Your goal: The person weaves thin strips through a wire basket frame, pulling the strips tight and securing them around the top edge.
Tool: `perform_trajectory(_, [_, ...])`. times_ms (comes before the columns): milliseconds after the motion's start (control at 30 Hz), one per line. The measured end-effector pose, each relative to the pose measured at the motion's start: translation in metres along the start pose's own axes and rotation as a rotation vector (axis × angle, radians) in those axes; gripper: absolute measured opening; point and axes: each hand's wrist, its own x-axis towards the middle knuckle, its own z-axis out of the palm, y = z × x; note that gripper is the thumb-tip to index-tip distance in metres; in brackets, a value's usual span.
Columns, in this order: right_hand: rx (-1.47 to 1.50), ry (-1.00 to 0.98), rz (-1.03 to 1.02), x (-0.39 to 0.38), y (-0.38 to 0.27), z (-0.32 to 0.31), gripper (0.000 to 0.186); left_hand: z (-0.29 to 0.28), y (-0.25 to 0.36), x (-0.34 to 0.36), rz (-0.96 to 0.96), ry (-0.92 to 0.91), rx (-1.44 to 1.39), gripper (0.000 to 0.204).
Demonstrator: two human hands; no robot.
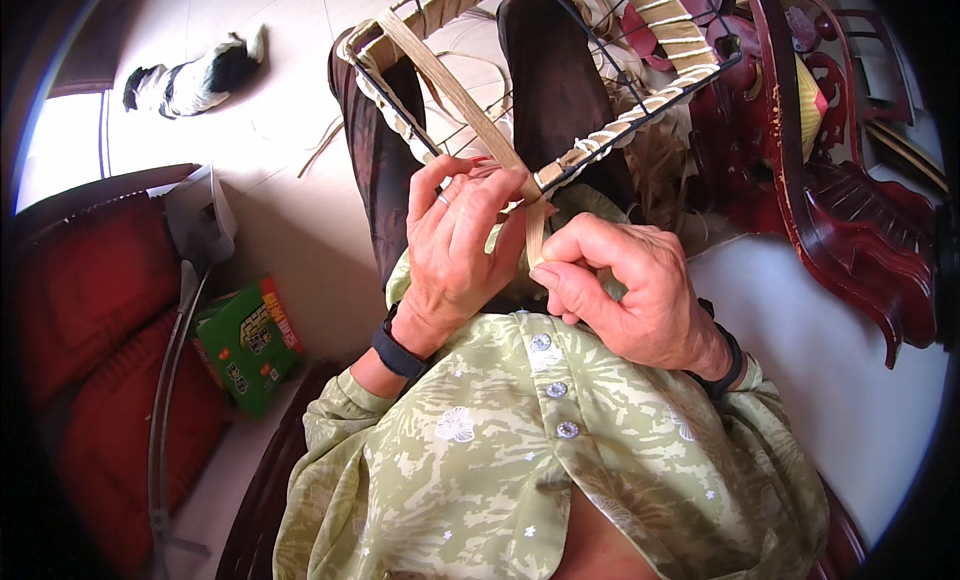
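Observation:
A black wire basket frame [612, 68] rests tilted across my knees, its rim bars partly wrapped in pale tan strip. A long flat tan strip [450, 88] crosses the frame's near corner and hangs down toward my lap. My left hand [462, 230] is closed at that near bar, its fingertips pressing the strip against the wire. Something thin and red shows beside these fingers. Just to the right, my right hand [625, 285] pinches the lower end of the strip between thumb and forefinger. My left palm hides part of the bar.
A black and white dog [195, 78] lies on the tiled floor at the far left. Red cushions [110, 280], a green box [250, 345] and a curved metal stand [160, 410] are on the left. Carved dark red furniture [800, 180] stands at right, with loose strips [655, 165] beneath the frame.

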Motion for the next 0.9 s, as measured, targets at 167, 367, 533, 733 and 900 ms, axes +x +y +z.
perform_trajectory(167, [0.109,-0.032,0.101,0.006,-0.006,-0.001,0.011,-0.001,-0.006,-0.007,0.070,0.057,0.066,0.034])
perform_trajectory(367, [0.110,-0.070,0.063,0.025,-0.009,0.001,0.009,-0.005,-0.005,-0.009,0.010,0.102,0.055,0.024])
perform_trajectory(533, [0.496,0.012,0.345,0.021,-0.002,-0.005,0.013,-0.003,-0.003,-0.005,-0.057,0.096,-0.025,0.026])
perform_trajectory(733, [0.506,-0.024,0.657,0.008,0.048,-0.021,0.026,-0.003,0.000,-0.005,-0.161,0.123,-0.103,0.029])
perform_trajectory(900, [0.653,-0.027,0.659,0.011,0.066,-0.003,0.028,-0.009,0.003,-0.002,-0.217,0.121,-0.054,0.029])
